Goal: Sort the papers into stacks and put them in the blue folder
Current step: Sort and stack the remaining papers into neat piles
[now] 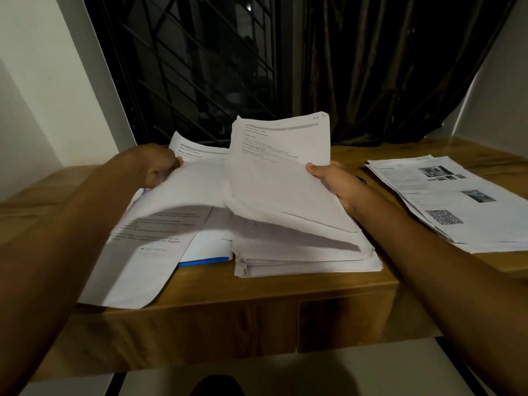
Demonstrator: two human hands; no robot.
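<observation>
Head view: we sort papers at a wooden desk (257,292). Our left grip (160,167) is closed on the edge of one loose sheet (194,187), lifted and blurred, above the blue folder (205,260). Only the folder's front edge shows from under pages. Our right grip (334,181) clamps a raised bundle (280,172), thumb on top, tilted up off the main pile (308,258) just right of the folder. A photo-printed stack (457,201) lies well apart at far right.

To do this step well, we judge: peel one sheet at a time, read its heading, pin the bundle w/ the thumb so nothing slides, & uncover the folder before loading. The folder lies below & between both grips, apparently touching neither.
</observation>
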